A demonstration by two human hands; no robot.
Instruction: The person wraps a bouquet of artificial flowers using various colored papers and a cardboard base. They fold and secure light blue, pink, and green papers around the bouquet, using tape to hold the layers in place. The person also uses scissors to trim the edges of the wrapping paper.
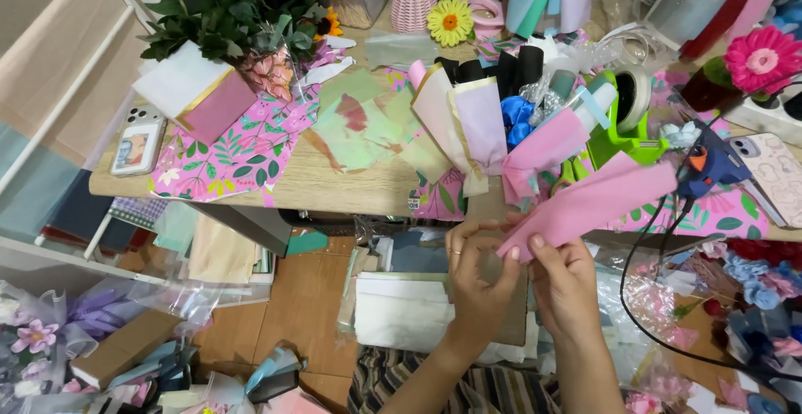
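**A:** Item one, the thing in hand?

**B:** Pink paper sheet (589,203), folded into a long strip. It sits in front of the table edge, slanting up to the right toward the glue gun (708,166). Left hand (478,276) curls round its lower end, thumb and fingers closed on the fold. Right hand (565,284) pinches the same end from below, fingertips on the paper.

**A:** Handling notes?

**B:** Judged light, thin and soft. It looks likely to crease or tear if pulled hard, and the free end would droop without support. Not slippery by the look of the matte surface. Best grip appears to be the lower folded end, where both hands already are; the far end is loose.

**A:** Neighbouring stock?

**B:** Paper-wrapped bouquet (489,126) on the table, just above the hands, with blue ribbon (516,117) inside. Green tape dispenser (622,117) to its right. Pink leaf-print paper (242,155) and a phone (138,142) at the left. A second phone (773,172) at the right edge.

**A:** Edges and room?

**B:** Wooden table (334,188) edge runs just beyond the knuckles. A black cable (639,297) loops down near the right wrist; a snag risk. The tabletop is crowded; the open room is the space over the lap, between table edge and body. The floor below holds stacked paper (401,309).
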